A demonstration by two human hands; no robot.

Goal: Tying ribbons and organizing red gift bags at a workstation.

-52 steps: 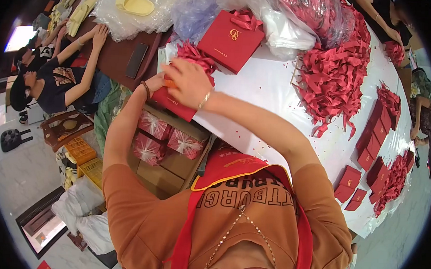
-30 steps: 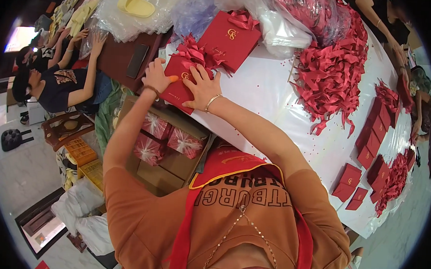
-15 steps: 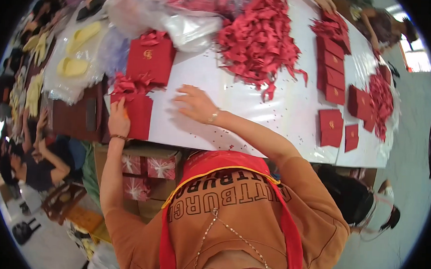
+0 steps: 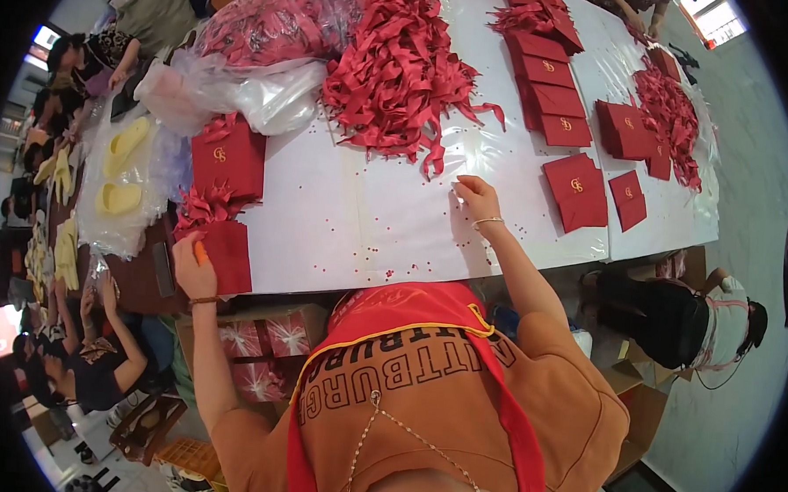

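Observation:
My left hand [image 4: 192,268] grips the near corner of a red gift box with a ribbon bow [image 4: 223,243], which lies at the left edge of the white table [image 4: 351,218]. A second red box with a bow [image 4: 229,158] lies just beyond it. My right hand [image 4: 475,197] stretches over the table, fingers apart on the bare surface, just short of a large heap of red ribbons [image 4: 397,70]. Nothing is in that hand.
Flat red envelopes [image 4: 574,191] lie in rows at the right with another ribbon pile [image 4: 672,117]. Clear plastic bags of red pieces [image 4: 262,38] sit at the back left. A carton of wrapped boxes [image 4: 253,350] stands under the table. Other people sit at the left and right.
My head has turned right, so the view swung along the table. The boxed bow went from both hands down onto the table edge. My right hand left it and reached toward the ribbon heap.

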